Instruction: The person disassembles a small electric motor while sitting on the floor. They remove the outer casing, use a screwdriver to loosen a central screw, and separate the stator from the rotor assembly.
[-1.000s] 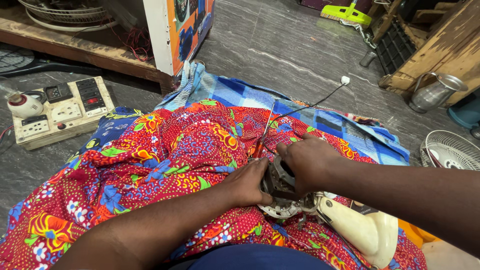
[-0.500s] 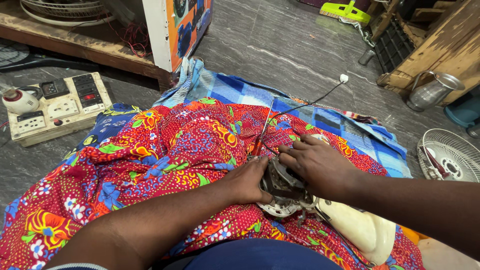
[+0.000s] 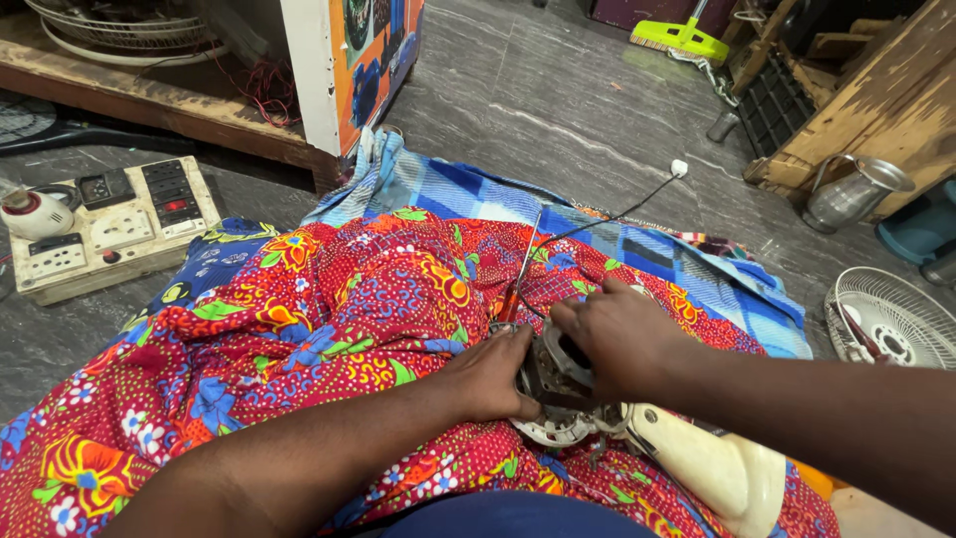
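Note:
A small fan motor (image 3: 558,384) with a metal core and a cream plastic housing (image 3: 712,468) rests on red flowered cloth (image 3: 329,309) over my lap. My left hand (image 3: 493,374) grips the motor's left side. My right hand (image 3: 617,334) closes over its top and right. A screwdriver (image 3: 520,274) with a red handle lies on the cloth just beyond my fingers. A thin black wire (image 3: 612,214) runs from the motor to a small white plug (image 3: 679,167) on the floor.
A switchboard with sockets (image 3: 119,219) sits on the floor at left, next to a white soldering tool (image 3: 35,211). A blue checked cloth (image 3: 478,189) lies under the red one. A fan guard (image 3: 886,319), a metal jug (image 3: 856,191) and wooden furniture (image 3: 876,90) stand at right.
My right hand has shifted slightly over the motor's top while the left keeps its grip. The view has tilted a little; the motor stays on my lap.

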A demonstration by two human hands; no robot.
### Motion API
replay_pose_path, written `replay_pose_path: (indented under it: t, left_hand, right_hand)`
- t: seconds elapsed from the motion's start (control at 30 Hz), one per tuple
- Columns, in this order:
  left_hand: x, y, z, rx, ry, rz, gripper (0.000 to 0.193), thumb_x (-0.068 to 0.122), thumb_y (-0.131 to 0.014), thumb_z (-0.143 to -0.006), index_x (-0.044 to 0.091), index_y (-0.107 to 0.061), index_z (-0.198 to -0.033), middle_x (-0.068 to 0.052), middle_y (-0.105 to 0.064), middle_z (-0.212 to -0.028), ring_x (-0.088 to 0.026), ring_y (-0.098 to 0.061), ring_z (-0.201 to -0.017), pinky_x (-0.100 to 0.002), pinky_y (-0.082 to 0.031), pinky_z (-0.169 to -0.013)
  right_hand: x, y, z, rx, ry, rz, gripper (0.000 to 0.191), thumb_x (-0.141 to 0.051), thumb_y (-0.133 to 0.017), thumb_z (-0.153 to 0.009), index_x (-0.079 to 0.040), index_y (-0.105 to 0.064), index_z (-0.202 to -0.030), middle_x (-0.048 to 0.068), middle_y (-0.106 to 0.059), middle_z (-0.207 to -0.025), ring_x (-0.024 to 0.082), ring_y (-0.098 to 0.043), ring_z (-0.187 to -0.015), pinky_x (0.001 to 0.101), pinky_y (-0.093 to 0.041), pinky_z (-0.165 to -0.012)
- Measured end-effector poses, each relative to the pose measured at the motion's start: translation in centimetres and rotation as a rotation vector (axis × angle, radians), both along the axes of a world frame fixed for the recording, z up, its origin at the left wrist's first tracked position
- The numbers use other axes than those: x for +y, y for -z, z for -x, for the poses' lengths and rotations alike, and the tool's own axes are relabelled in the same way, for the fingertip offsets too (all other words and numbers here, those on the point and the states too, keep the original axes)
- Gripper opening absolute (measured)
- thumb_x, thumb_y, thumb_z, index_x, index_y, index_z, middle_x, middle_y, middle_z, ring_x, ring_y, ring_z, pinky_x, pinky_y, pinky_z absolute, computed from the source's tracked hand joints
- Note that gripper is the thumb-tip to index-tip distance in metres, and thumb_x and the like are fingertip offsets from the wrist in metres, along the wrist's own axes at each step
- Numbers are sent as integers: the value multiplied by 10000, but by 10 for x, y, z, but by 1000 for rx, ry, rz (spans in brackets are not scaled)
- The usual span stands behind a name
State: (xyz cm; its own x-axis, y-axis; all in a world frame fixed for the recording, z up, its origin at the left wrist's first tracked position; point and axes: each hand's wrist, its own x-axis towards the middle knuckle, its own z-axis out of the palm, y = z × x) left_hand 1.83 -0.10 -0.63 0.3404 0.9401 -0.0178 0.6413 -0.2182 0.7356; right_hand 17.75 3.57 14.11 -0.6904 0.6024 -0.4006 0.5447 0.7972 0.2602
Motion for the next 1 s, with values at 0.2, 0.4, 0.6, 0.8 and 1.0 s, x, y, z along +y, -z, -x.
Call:
replay_pose_path:
  t: [0.2,0.4,0.6,0.8,1.0]
  left_hand:
    - [1,5,-3,75,19,27,943,417,-840,-619,-31,-453,-1352,-281,-583,-1289,-413,-564,-1262,-461,-462,-1085]
    - [6,15,0,56,26,-11,1134,401,-872,-605,-48,-318,-1487,-302,-478,-1434,-427,-432,-1390,-452,-366,-1155]
    - [7,18,1,22,95,-91,1261,449,-915,-555,-40,-275,-1525,-283,-522,-1408,-447,-457,-1356,-497,-253,-1222]
    - [9,25,4,-313,141,-119,1008,378,-922,-575,9,-483,-1403,-220,-582,-1376,-372,-559,-1334,-442,-417,-1160]
    - [14,41,-1,-474,153,-52,993,306,-919,-568,16,-470,-1404,-193,-589,-1364,-344,-564,-1310,-429,-428,-1115]
  right_hand:
    - [2,14,-22,180,-293,-93,755,-179,-833,-582,-42,-565,-1274,176,-610,-1368,314,-574,-1241,445,-371,-1038]
    - [3,10,-6,-65,-20,10,719,-303,-831,-698,-74,-540,-1313,119,-645,-1261,293,-596,-1191,405,-390,-1098]
    - [1,13,-3,-15,-164,6,882,-289,-900,-598,-37,-515,-1350,138,-613,-1268,296,-580,-1186,431,-386,-1050]
    - [21,4,-11,139,-347,-4,900,-292,-891,-587,-121,-551,-1403,98,-596,-1425,303,-533,-1280,505,-313,-1110]
    - [44,-18,-52,791,198,20,685,-336,-829,-779,-84,-574,-1363,140,-671,-1316,309,-633,-1253,428,-491,-1043]
